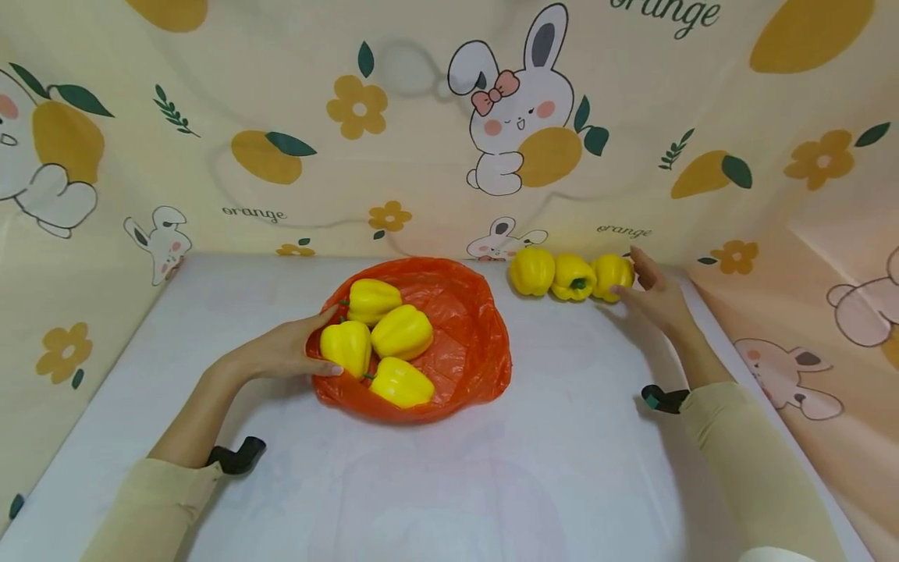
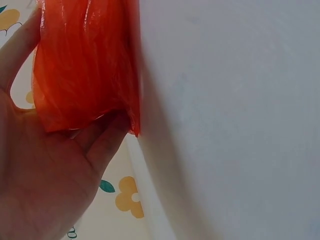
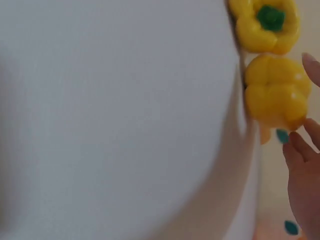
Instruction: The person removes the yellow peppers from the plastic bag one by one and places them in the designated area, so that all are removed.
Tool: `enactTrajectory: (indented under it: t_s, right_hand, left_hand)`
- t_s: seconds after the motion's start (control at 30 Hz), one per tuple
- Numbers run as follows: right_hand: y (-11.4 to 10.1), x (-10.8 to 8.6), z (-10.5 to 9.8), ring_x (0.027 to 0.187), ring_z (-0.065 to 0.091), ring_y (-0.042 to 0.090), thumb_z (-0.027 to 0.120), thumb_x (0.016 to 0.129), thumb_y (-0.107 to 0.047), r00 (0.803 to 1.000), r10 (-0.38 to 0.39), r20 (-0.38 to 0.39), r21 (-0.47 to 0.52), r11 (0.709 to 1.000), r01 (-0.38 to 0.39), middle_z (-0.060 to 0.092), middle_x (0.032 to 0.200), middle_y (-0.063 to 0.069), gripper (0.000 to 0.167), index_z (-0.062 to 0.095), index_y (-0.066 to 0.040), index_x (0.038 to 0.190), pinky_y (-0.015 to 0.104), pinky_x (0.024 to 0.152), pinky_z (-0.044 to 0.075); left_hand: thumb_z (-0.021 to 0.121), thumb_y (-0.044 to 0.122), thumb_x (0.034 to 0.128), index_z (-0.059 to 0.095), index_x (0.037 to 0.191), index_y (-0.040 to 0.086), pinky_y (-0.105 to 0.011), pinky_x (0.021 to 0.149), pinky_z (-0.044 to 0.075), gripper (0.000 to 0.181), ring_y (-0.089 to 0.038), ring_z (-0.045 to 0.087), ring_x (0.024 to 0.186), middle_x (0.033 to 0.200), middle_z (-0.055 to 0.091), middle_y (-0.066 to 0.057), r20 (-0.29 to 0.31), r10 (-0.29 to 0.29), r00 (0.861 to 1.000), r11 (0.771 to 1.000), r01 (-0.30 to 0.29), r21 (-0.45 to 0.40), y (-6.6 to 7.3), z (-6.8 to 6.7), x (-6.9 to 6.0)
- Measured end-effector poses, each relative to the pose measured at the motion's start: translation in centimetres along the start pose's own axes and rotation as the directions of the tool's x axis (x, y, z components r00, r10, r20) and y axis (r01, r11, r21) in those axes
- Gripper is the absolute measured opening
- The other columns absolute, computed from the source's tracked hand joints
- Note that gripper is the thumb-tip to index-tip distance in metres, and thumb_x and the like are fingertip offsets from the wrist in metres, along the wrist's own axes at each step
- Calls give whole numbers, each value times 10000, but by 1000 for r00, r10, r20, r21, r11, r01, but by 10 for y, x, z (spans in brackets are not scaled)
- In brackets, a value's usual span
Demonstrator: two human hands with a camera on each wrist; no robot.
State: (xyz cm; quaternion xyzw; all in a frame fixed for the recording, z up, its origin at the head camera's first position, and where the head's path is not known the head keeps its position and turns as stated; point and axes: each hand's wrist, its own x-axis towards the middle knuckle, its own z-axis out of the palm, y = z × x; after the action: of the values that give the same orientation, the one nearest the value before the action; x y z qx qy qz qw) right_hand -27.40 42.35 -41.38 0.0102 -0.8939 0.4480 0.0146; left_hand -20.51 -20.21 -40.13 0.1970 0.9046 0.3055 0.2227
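An open red plastic bag (image 1: 456, 336) stands left of the middle of the table, with several yellow bell peppers (image 1: 403, 332) inside. My left hand (image 1: 281, 350) grips its left side, the thumb and fingers spread around the plastic; the left wrist view shows this hand (image 2: 50, 170) against the red bag (image 2: 85, 65). Three more yellow peppers lie in a row at the back right. Beside the rightmost pepper (image 1: 612, 277) is my right hand (image 1: 656, 295), thumb and fingers apart around its right side. In the right wrist view that pepper (image 3: 277, 92) is next to my fingers (image 3: 300, 150); contact cannot be told.
The white table (image 1: 449, 484) meets a patterned cloth backdrop (image 1: 421, 172) along its back edge, close behind the row of peppers. More patterned cloth rises at the right side. A dark wrist mount (image 1: 239, 456) sticks out at my left sleeve, another (image 1: 663, 399) at my right.
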Motion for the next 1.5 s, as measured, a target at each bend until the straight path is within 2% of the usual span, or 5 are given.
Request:
enactTrajectory:
  t_s: [0.23,0.4,0.87,1.1,1.5]
  right_hand:
    - [-31,-5,9,1502,193,256,744,908,-198,991,-99,-90,72,992,106,257,1624,64,790,312,-142,1567,433,1218,159]
    - [-67,-22,20,1484,240,309,741,903,-126,986,-136,-96,104,984,146,324,1592,122,720,385,-79,1528,482,1203,191]
    - [-122,-37,54,1422,365,346,748,892,-98,971,-237,-40,102,965,240,434,1525,154,649,462,-24,1470,499,1166,285]
    - [-137,-41,70,1415,388,314,728,908,-89,967,-256,4,116,960,254,425,1534,140,695,390,-47,1514,504,1161,299]
    - [-170,-52,104,1383,437,293,746,884,-55,937,-342,69,132,934,332,486,1483,160,648,461,-17,1465,482,1139,348]
  left_hand:
    - [742,580,809,142,1590,50,-621,1113,306,1119,-411,324,1417,1588,287,-217,-8,7,1000,1000,-7,12,2,0,-1]
    - [768,572,788,149,1590,52,-598,1131,292,1138,-395,325,1427,1589,291,-207,-34,31,999,999,-30,25,1,1,-1]
    - [783,526,797,168,1582,28,-612,1132,274,1114,-437,320,1418,1572,296,-251,-61,68,996,997,-65,51,3,1,-3]
    - [793,536,780,170,1585,41,-600,1139,271,1132,-418,316,1427,1576,305,-230,-65,54,996,998,-52,43,3,3,-1]
    - [784,517,800,177,1570,-7,-606,1147,246,1111,-436,301,1428,1576,280,-259,-61,68,996,997,-65,45,6,1,-4]
